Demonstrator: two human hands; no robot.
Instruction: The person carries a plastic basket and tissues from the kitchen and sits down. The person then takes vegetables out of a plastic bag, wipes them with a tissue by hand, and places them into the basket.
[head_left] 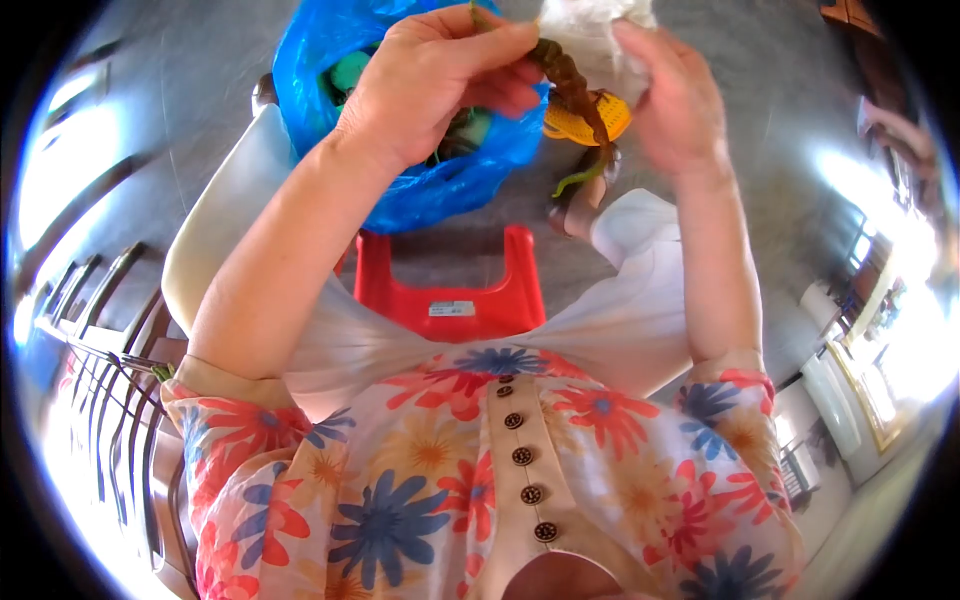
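Note:
My left hand point(430, 80) is closed in a pinch on a dark brown, knobbly twisted plant piece point(570, 85). It hangs down to the right from the fingers and ends in a curved green tip point(580, 183). My right hand point(680, 100), a little blurred, is beside it with loosely bent fingers and some space between hand and plant piece. Behind my right fingertips shows a crumpled white plastic bag point(598, 25), overlapping them in this view. Under my left hand, a large blue plastic bag point(430, 205) stands open, with green items point(350, 70) inside.
A yellow perforated item point(570, 125) lies on the grey floor point(760, 200) beyond my foot point(580, 210). Before my lap stands a red plastic stool point(450, 305) with a white label. Dark chairs point(110, 290) line the left side, and furniture is at the right.

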